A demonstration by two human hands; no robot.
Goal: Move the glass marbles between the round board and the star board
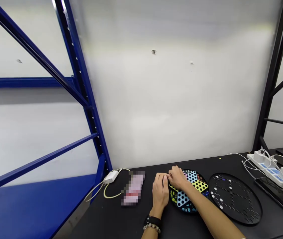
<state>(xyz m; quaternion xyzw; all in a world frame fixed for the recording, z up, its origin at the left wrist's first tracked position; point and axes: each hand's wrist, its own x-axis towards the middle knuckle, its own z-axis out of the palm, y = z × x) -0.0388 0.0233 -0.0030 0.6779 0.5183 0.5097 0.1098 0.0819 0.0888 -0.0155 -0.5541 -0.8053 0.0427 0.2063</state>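
Note:
My left hand (160, 192) rests at the left edge of a round Chinese checkers board (191, 183), its fingers bent and close together. My right hand (178, 178) reaches across the board's left side, fingers curled in a pinch. The fingertips of both hands meet just off the rim; anything between them is too small or hidden to name. A star in yellow, light blue and pink, dotted with black holes, marks the board. Coloured pieces fill the compartments around it. My right forearm hides part of the board's lower right.
Right of the board lies a round black perforated disc (241, 199) with several white dots on it. Farther right are a white power strip (272, 171) with tangled cables and a dark tablet-like device (278, 196). A white adapter (111, 177) and a blurred pink item (133, 189) lie left.

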